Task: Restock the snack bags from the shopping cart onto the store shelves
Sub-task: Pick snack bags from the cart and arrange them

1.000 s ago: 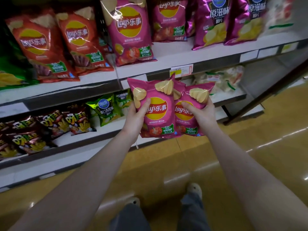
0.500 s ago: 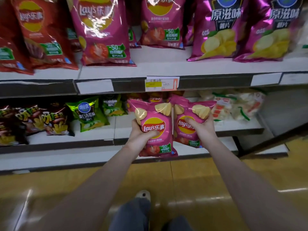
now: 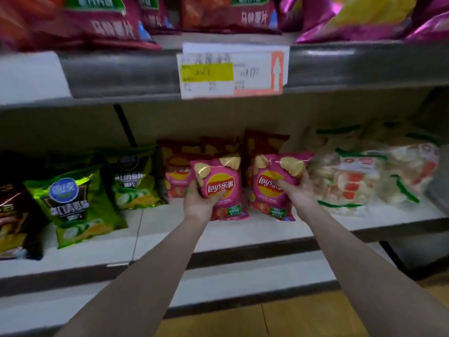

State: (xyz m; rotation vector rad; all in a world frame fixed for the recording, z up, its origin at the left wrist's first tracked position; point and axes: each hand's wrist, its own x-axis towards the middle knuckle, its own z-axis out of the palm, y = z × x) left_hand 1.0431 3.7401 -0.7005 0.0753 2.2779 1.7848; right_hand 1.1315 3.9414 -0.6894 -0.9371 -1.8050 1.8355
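The left hand [image 3: 198, 205] gripped a glossy pink crisp bag with a red-and-yellow logo [image 3: 222, 188] by its lower left edge, thumb across the front and fingers curled behind. The right hand [image 3: 300, 193] grasped a second pink crisp bag of the same kind [image 3: 272, 188], thumb over the logo and fingers wrapped round its right side. Both bags stood upright at the centre of the frame, side by side but apart, their bottom edges at or just above the white lower shelf board [image 3: 243, 232]; contact could not be told. Just behind them stood a row of dark red crisp bags [image 3: 264, 144]. Green foil snack bags [image 3: 73, 203] filled the left middle of the frame and clear packs with green trim [image 3: 352, 181] the right. A white and yellow price label [image 3: 230, 71] hung at top centre.

The step in hand looked like placing this pair. The next move probably called for seating both bags against the row behind and letting go only once they leaned back, since such puffy bags may tip forward
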